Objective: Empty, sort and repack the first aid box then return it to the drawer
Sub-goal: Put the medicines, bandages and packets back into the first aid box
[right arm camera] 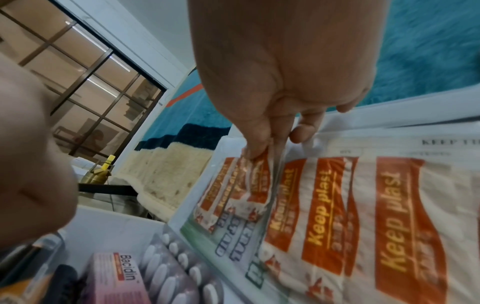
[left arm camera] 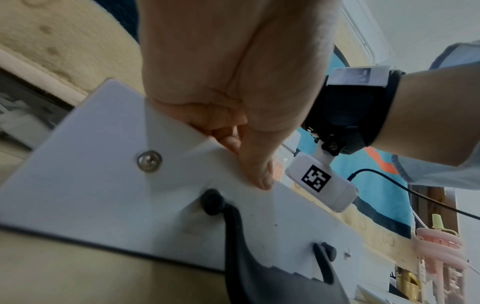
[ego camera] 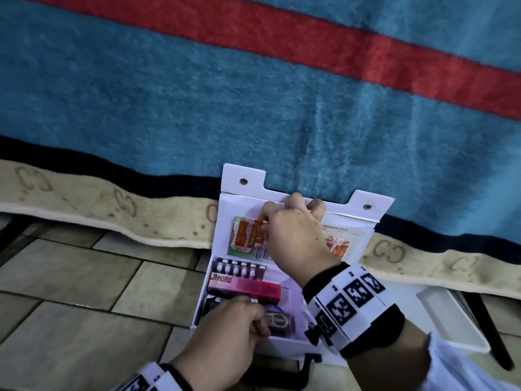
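Observation:
The white first aid box (ego camera: 243,193) stands open on the floor, its lid leaning back against a blanket. My right hand (ego camera: 265,224) reaches into the lid's clear pocket and pinches a small bunch of orange-and-white plaster strips (right arm camera: 250,185). More plasters (right arm camera: 363,226) lie flat in the pocket to the right. My left hand (ego camera: 259,323) grips the box's front wall (left arm camera: 103,174), thumb outside, fingers curled over the rim, above the black handle (left arm camera: 239,246). Inside the box lie a pink Bacidin carton (ego camera: 245,286) and a blister pack of white tablets (ego camera: 239,269).
A blue blanket (ego camera: 253,108) with a red stripe and cream border (ego camera: 112,210) hangs behind the box. Beige floor tiles (ego camera: 70,306) stretch to the left. To the right, a white tray-like part (ego camera: 451,320) and a dark leg (ego camera: 490,334) stand near the box.

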The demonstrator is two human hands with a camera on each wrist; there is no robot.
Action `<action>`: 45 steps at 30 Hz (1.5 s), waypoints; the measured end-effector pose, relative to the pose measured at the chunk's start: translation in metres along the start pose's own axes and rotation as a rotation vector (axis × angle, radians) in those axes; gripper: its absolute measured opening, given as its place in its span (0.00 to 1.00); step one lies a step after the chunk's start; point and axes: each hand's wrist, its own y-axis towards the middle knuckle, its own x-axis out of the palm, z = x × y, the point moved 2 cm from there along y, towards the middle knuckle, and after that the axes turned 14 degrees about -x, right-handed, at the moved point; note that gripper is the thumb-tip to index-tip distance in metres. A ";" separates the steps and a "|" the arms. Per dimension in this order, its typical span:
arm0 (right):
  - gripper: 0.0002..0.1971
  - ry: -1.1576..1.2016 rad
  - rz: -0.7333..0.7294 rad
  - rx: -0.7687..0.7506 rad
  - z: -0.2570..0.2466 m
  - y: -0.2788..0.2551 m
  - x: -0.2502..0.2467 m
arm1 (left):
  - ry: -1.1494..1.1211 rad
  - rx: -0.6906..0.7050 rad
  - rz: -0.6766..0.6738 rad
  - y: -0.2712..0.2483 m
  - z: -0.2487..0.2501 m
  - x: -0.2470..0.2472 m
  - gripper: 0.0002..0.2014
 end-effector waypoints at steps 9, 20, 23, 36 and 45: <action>0.16 -0.181 0.064 0.073 -0.001 0.006 0.007 | 0.002 0.000 0.000 -0.002 0.003 -0.004 0.17; 0.09 -0.055 0.033 0.049 0.001 0.003 0.003 | -0.005 -0.006 -0.004 0.000 0.000 -0.001 0.17; 0.14 -0.077 0.025 0.041 0.000 0.003 0.007 | -0.001 -0.009 -0.006 0.000 0.001 -0.001 0.18; 0.14 -0.019 0.062 0.040 -0.008 0.002 -0.005 | 0.011 -0.027 -0.004 -0.001 0.002 -0.002 0.17; 0.15 0.001 -0.065 -0.043 -0.011 -0.001 -0.010 | 0.016 -0.021 -0.019 -0.001 0.003 -0.002 0.17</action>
